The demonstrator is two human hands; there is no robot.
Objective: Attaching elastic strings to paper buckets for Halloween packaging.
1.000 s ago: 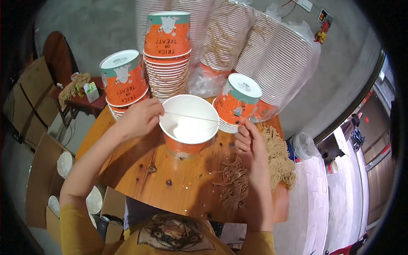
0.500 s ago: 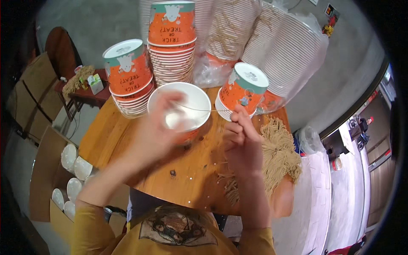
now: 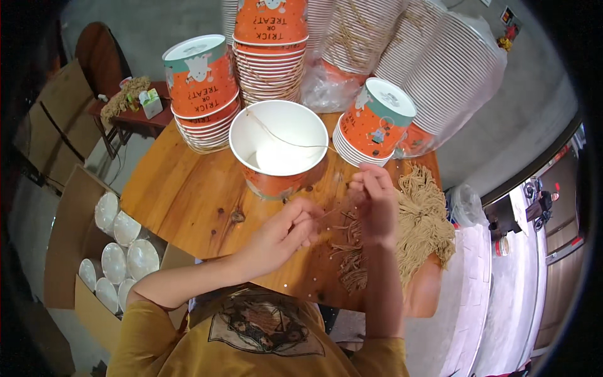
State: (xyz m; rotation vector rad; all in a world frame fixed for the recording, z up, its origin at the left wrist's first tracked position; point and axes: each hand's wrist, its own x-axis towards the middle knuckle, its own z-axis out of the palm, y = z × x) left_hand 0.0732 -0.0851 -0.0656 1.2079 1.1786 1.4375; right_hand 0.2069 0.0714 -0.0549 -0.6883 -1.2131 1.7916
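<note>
An open paper bucket (image 3: pixel 274 184), white inside and orange outside, stands upright on the table. A thin tan cord (image 3: pixel 276 135) runs from the bucket's left wall, across its mouth and over the right rim. To the bucket's right, my right hand (image 3: pixel 375 202) is raised with fingers pinched together, apparently on the cord's free end, which is too thin to follow fully. My left hand (image 3: pixel 287 231) is just below the bucket, fingers curled toward the thumb; whatever it may hold is too small to make out. A bundle of tan cords (image 3: pixel 424 229) lies beside my right forearm.
Upside-down bucket stacks stand at the back left (image 3: pixel 201 81), behind the bucket (image 3: pixel 270 69) and at right (image 3: pixel 377 125). Taller bagged stacks (image 3: pixel 452 69) rise behind. A cardboard box (image 3: pixel 94 314) of white-bottomed buckets sits left below the wooden table (image 3: pixel 182 195).
My left hand has come out from over the bucket's mouth, down and right toward my right hand. The cord now hangs slack across the bucket. The view has shifted slightly.
</note>
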